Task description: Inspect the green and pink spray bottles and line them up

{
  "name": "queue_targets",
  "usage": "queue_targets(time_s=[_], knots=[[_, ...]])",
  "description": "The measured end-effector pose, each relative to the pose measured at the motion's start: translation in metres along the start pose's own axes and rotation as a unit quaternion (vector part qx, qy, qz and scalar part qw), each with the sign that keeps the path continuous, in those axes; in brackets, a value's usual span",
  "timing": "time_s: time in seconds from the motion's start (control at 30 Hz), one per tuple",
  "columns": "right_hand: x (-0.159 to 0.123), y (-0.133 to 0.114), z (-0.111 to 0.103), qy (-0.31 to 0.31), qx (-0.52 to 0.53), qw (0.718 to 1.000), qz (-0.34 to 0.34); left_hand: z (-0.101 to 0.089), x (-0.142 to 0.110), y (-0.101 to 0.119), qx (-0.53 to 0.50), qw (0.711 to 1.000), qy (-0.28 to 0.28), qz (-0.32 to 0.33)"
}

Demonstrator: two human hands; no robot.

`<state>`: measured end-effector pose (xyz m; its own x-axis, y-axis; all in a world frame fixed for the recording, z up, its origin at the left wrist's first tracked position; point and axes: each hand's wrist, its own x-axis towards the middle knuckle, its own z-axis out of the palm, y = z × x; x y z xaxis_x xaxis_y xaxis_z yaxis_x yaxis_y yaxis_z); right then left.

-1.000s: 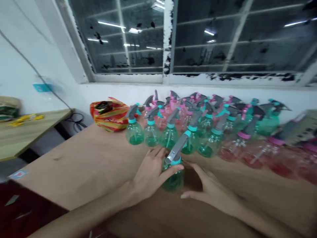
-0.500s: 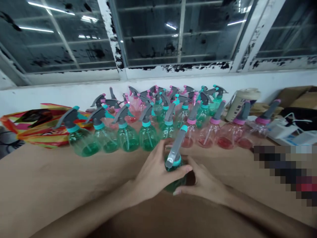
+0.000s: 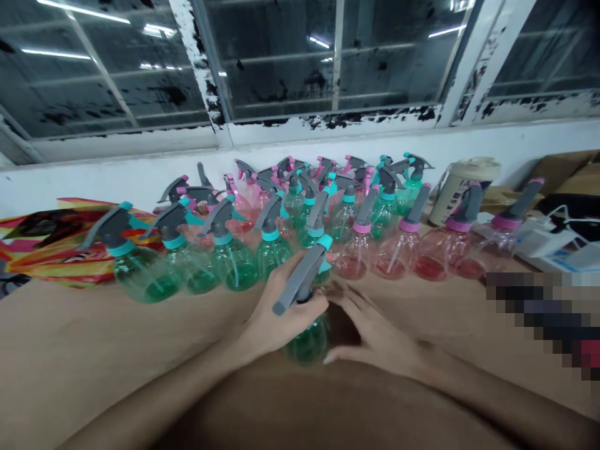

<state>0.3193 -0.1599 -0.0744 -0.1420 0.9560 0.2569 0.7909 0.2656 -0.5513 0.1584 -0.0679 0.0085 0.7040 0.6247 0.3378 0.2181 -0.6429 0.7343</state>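
A green spray bottle (image 3: pixel 307 344) with a grey trigger head stands in front of me. My left hand (image 3: pixel 276 315) is closed around its neck, just under the head, with the thumb across the front. The head's turquoise nozzle points away from me and its grey end points towards me. To the right of the bottle is my right hand (image 3: pixel 377 334), thumb and fingers spread apart. Its fingertips reach close behind the bottle, and whether they touch it I cannot tell. Beyond my hands, a row of green spray bottles (image 3: pixel 234 265) runs into pink spray bottles (image 3: pixel 394 256).
More spray bottles crowd behind the front row, up to the wall below the window (image 3: pixel 281 62). A striped plastic bag (image 3: pixel 89 265) lies at the left. At the right are a cream container (image 3: pixel 462 187), a cardboard box (image 3: pixel 574 175) and white items (image 3: pixel 581 250) on the table (image 3: pixel 70 350).
My view has swung right, bringing the cream container into sight. My left hand has shifted from the bottle's body to its neck, and the trigger head has turned. A wider gap separates my right thumb from the bottle.
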Motion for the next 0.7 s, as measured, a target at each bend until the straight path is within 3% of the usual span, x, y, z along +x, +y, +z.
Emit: queue_targets(time_s=[0.2,0.4,0.7], knots=[[-0.018,0.033,-0.005,-0.011,-0.036,0.999,0.005,-0.006,-0.001,-0.003,-0.035,0.999,-0.026,0.005],[-0.020,0.035,-0.004,-0.002,-0.056,0.998,0.002,-0.004,-0.001,-0.007,-0.066,0.997,-0.024,-0.030],[-0.024,0.041,0.001,0.005,-0.092,0.996,0.002,-0.007,-0.001,-0.001,-0.056,0.998,-0.020,-0.002]])
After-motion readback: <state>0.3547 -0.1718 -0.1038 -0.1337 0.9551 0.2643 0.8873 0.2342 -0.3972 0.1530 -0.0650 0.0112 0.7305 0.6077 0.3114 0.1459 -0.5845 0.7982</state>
